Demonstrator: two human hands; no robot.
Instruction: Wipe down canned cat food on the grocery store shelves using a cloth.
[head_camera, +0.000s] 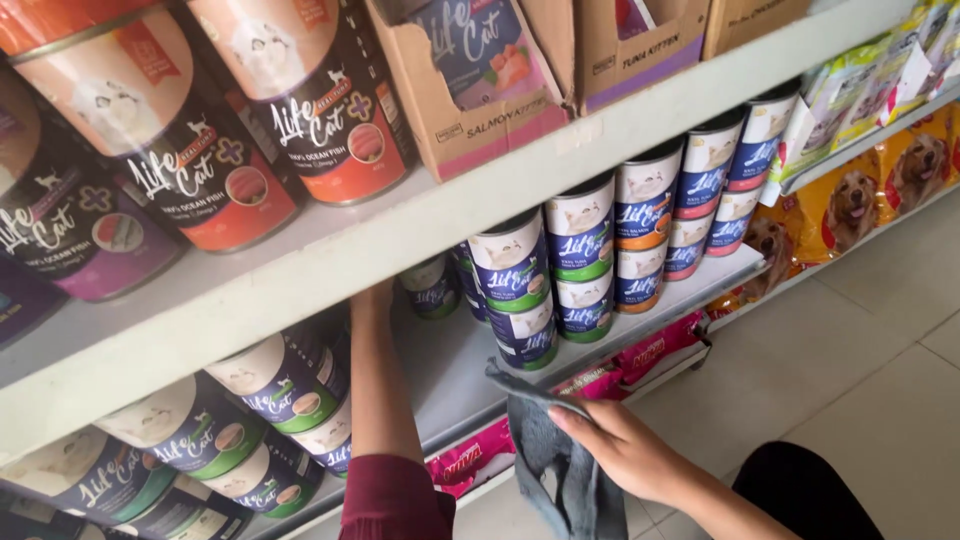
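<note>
Cans (290, 395) of pet food crowd the middle shelf (450, 370), where the left hand (372, 297) reaches deep between stacks, its grip hidden. To the right, the right hand (625, 450) clutches a grey cloth (560, 470) below the shelf edge; wiping appears unfinished.

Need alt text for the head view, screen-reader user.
A person's left arm reaches deep into a middle shop shelf between stacked pet food cans, the hand hidden behind the shelf above. The right hand holds a grey cloth at the shelf's front edge.
</note>
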